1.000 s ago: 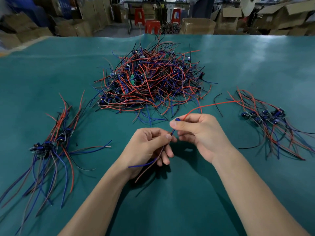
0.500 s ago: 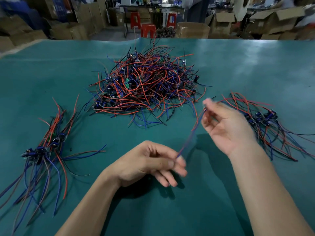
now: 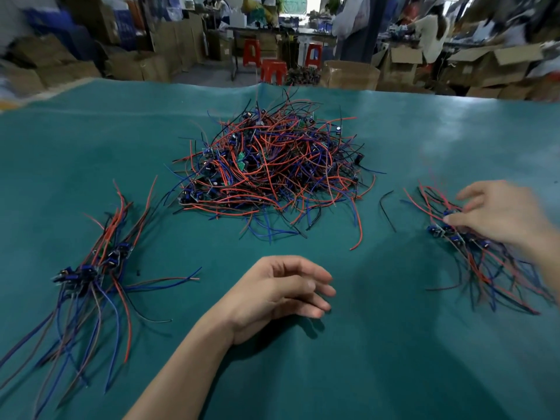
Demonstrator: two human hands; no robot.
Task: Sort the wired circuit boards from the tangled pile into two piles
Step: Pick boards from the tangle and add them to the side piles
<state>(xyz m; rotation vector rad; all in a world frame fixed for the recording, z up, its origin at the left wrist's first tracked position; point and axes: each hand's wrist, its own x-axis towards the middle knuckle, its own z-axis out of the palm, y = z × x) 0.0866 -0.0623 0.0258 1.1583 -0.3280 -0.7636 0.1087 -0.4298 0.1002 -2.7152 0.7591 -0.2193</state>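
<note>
A green-covered desk (image 3: pixel 348 359) carries three groups of wired circuit boards. The tangled pile (image 3: pixel 272 168), a heap of red, blue and black leads with small boards caught in it, sits at the centre toward the far side. The left pile (image 3: pixel 91 268) lies well apart from it at the near left, its boards bunched together and its wires fanning toward the near edge. The right pile (image 3: pixel 472 250) lies at the right, its boards likewise clustered with leads trailing nearer. A single loose black wire (image 3: pixel 386 207) lies bent on the cover between the tangled pile and the right pile. The left hand (image 3: pixel 278 292) hovers near the middle of the desk in front of the tangled pile, its grip loose, fingers relaxed and slightly curled, holding nothing. The right hand (image 3: pixel 497 213) is over the right pile, blurred, fingers extended and spread, with the fingertips at the boards; whether they touch or pinch a board cannot be told. Beyond the far edge stand red stools (image 3: pixel 272 63) and cardboard boxes (image 3: pixel 406 60).
</note>
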